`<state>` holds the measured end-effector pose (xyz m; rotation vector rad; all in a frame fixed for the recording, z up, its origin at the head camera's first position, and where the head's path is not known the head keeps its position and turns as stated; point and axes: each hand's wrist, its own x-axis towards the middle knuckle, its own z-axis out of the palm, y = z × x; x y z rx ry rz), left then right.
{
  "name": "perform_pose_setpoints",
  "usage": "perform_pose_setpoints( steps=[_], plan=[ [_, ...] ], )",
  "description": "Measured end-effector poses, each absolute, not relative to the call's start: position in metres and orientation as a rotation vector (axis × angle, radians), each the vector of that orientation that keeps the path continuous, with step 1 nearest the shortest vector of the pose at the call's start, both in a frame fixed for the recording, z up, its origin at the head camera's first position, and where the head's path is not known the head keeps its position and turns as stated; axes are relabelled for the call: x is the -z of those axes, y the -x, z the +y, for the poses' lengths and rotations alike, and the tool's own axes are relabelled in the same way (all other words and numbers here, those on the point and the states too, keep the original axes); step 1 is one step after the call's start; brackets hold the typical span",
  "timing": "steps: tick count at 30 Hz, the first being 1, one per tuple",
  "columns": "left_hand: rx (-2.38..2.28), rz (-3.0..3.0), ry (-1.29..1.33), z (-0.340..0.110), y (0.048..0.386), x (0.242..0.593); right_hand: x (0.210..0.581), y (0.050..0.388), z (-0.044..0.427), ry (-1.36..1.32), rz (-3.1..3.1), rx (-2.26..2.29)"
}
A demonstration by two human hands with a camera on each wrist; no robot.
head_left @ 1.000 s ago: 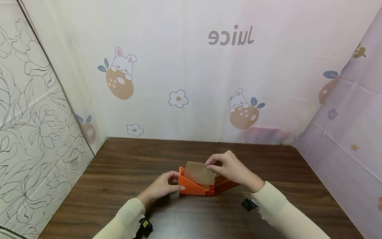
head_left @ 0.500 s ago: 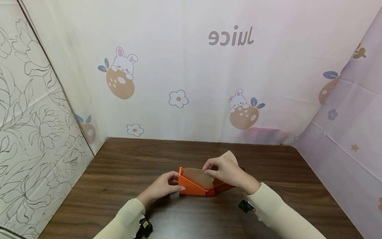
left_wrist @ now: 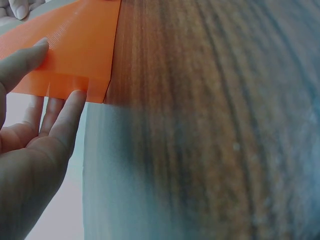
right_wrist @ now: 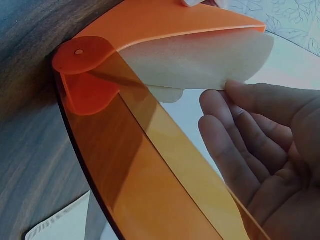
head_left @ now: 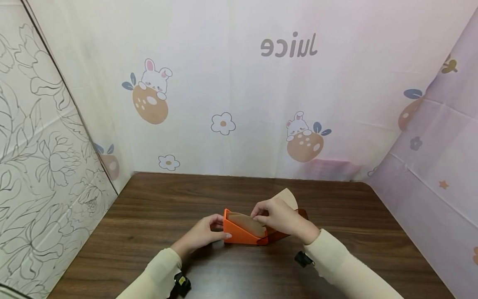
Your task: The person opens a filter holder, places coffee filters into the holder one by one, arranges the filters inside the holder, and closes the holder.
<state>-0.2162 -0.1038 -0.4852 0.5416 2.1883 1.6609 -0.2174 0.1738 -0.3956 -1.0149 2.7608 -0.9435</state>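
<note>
An orange holder box point(head_left: 239, 231) with a sloping side stands on the table, its see-through amber lid point(right_wrist: 145, 160) swung out to the right. My left hand point(head_left: 203, 231) steadies its left end, thumb on the near side and fingers at the end face point(left_wrist: 62, 85). Tan paper coffee filters point(head_left: 246, 223) sit inside the box, their upper edges showing above the slope. My right hand point(head_left: 278, 215) pinches the top edge of a filter point(right_wrist: 200, 62) between thumb and forefinger. Behind that hand is another tan filter point(head_left: 288, 198), partly hidden.
The dark wood-grain table point(head_left: 168, 195) extends around the box. Patterned curtains point(head_left: 224, 83) hang behind it and at both sides. In the right wrist view, a pale paper with a crimped edge point(right_wrist: 62, 220) lies on the table.
My right hand has moved down and slightly left, and the filter it pinches has sunk deeper into the orange box. My left hand and the box have stayed in place.
</note>
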Motion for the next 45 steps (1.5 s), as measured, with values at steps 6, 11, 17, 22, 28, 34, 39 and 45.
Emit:
perform_pose_setpoints(
  steps=[6, 11, 17, 22, 28, 34, 39, 45],
  plan=[
    [-1.664, 2.186, -0.552, -0.103, 0.217, 0.485, 0.396, 0.217, 0.17, 0.974, 2.764, 0.927],
    [-1.659, 2.192, -0.551, -0.104, 0.217, 0.485, 0.396, 0.217, 0.168, 0.982, 2.779, 0.897],
    [-1.658, 2.189, -0.553, -0.104, 0.216, 0.484, 0.397, 0.217, 0.165, 0.963, 2.8, 0.851],
    [-1.66, 2.19, -0.554, -0.104, 0.217, 0.484, 0.398, 0.216, 0.163, 0.941, 2.798, 0.841],
    [-1.657, 2.19, -0.551, -0.104, 0.217, 0.485, 0.399, 0.217, 0.163, 0.921, 2.798, 0.843],
    [-1.657, 2.19, -0.551, -0.104, 0.217, 0.486, 0.402, 0.218, 0.163, 0.92, 2.786, 0.863],
    [-1.651, 2.195, -0.549, -0.104, 0.217, 0.485, 0.402, 0.217, 0.163, 0.938, 2.776, 0.871],
    [-1.654, 2.19, -0.554, -0.104, 0.216, 0.485, 0.402, 0.216, 0.163, 0.918, 2.771, 0.884]
  ],
)
